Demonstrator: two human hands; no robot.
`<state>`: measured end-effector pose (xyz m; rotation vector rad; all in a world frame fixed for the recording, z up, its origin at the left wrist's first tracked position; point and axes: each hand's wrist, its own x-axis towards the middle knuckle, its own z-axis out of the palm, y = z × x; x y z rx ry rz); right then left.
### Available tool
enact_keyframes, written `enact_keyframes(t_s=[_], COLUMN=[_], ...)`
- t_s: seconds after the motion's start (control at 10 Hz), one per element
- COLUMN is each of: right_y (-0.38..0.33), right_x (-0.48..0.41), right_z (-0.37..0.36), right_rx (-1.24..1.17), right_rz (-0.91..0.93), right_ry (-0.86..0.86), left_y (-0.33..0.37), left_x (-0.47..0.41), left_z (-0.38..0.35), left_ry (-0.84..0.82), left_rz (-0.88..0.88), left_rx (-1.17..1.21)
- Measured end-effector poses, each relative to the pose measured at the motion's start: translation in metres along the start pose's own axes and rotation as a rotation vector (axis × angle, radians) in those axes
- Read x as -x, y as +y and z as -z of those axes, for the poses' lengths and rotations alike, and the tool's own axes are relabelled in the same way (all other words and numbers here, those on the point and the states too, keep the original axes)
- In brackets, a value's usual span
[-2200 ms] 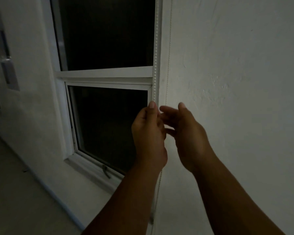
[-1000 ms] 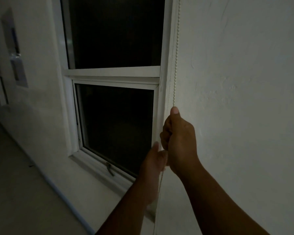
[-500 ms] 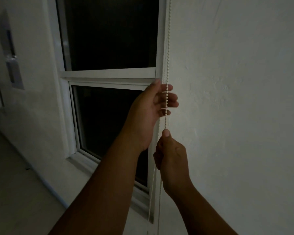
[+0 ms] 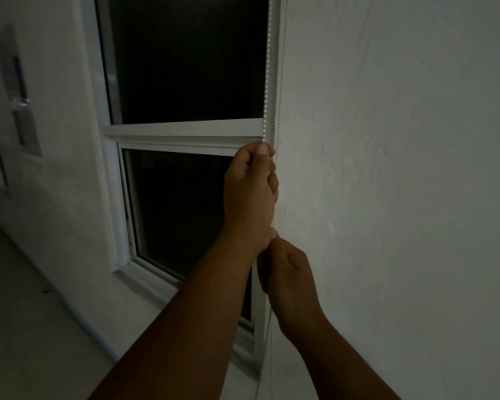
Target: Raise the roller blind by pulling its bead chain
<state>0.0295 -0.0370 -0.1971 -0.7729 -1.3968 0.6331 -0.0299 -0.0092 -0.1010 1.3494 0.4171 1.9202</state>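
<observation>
A white bead chain hangs in two strands down the right edge of a dark window. My left hand is closed around the chain at the height of the window's middle rail, thumb on top. Directly below it, my right hand grips the chain too, its thumb touching my left wrist. Thin strands of the chain continue down past my right wrist. The roller blind itself is out of view above the frame.
The white window frame has a dark upper pane and a dark lower pane. A plain white wall fills the right side. A wall panel sits at the far left, above the grey floor.
My left hand has closed its fingers around the chain and come down a little. My right hand has stayed on the chain just below it.
</observation>
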Motion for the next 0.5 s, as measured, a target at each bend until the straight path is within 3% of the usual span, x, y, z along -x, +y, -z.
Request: enact_keyframes(t_s=[0.2, 0.4, 0.5], right_y=[-0.008, -0.018, -0.042], right_x=[-0.002, -0.007, -0.01], right_z=[0.008, 0.019, 0.031], right_rx=[0.119, 0.331, 0.256], right_rz=[-0.003, 0.014, 0.111], right_ry=[-0.057, 0.084, 0.149], left_y=[-0.006, -0.016, -0.021], left_x=[-0.002, 0.008, 0.012], left_z=[0.004, 0.0, 0.001], left_ry=[0.052, 0.096, 0.091], left_rz=[-0.061, -0.044, -0.008], left_rx=[-0.111, -0.214, -0.189])
